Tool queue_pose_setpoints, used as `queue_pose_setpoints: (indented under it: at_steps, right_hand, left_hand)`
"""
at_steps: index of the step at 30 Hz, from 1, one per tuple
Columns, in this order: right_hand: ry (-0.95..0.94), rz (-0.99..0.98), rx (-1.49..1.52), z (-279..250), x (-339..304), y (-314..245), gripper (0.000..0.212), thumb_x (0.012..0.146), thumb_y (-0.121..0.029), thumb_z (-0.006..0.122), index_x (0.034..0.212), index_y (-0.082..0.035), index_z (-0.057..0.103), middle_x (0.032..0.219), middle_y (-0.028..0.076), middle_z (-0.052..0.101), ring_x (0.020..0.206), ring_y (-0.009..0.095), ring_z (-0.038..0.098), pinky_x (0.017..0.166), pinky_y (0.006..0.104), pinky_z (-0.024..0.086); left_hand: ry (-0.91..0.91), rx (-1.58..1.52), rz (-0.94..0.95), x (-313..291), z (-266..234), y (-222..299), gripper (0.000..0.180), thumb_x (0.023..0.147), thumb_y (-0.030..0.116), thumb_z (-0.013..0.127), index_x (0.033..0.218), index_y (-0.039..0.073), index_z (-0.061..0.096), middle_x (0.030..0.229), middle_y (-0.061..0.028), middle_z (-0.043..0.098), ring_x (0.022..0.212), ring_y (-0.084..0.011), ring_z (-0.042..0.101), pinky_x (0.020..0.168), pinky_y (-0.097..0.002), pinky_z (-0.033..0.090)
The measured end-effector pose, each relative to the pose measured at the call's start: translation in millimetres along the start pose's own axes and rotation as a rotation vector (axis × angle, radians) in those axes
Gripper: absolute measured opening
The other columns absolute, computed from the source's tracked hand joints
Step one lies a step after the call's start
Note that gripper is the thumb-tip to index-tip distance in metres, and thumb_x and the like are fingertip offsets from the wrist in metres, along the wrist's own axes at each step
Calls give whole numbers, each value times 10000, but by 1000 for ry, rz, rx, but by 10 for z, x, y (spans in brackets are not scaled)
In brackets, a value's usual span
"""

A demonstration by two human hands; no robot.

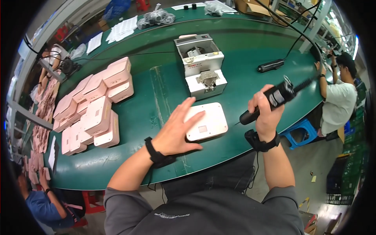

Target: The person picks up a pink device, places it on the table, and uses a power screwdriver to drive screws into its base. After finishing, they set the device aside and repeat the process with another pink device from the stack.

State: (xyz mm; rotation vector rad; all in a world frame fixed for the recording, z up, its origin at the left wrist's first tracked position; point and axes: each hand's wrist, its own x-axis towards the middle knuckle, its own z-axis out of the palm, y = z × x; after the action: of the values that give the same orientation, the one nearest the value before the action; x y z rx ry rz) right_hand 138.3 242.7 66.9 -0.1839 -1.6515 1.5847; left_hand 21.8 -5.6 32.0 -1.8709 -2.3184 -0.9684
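A pale pink, nearly white rounded box [209,120] lies flat on the green table in front of me, with screw holes at its corners and a small square label. My left hand [174,127] rests at its left side, fingers spread, some of them over the edge of the box. In my right hand [267,111] is a black electric screwdriver [279,95], gripped round its body and tilted. Its thin bit points down and left, close to the box's right side but apart from it. Both wrists wear black straps.
Stacked pink boxes [96,117] stand on the left. A metal screw feeder [201,64] sits beyond the box. Another black screwdriver [271,65] lies at the back right, on a cord. People work at both sides; a blue stool [301,134] stands at right.
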Motion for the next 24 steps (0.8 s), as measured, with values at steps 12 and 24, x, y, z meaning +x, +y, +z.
queue_pose_setpoints:
  at_steps: [12, 24]
  right_hand:
    - [-137, -12, 123, 516, 764, -427, 231, 968, -258, 617, 984, -33, 563, 704, 53, 539, 582, 175, 527, 591, 342, 450]
    - [-165, 3, 168, 1099, 1229, -168, 238, 933, -257, 633, 939, -26, 573, 683, 70, 536, 556, 189, 520, 580, 356, 443]
  left_hand:
    - [-63, -386, -164, -123, 60, -395, 916, 591, 248, 939, 1403, 168, 522, 1389, -164, 460, 1262, -370, 510, 1044, -430, 460]
    - [-17, -305, -111, -167, 116, -460, 892, 592, 328, 941, 1380, 201, 545, 1364, -151, 486, 1185, -374, 562, 980, -428, 505]
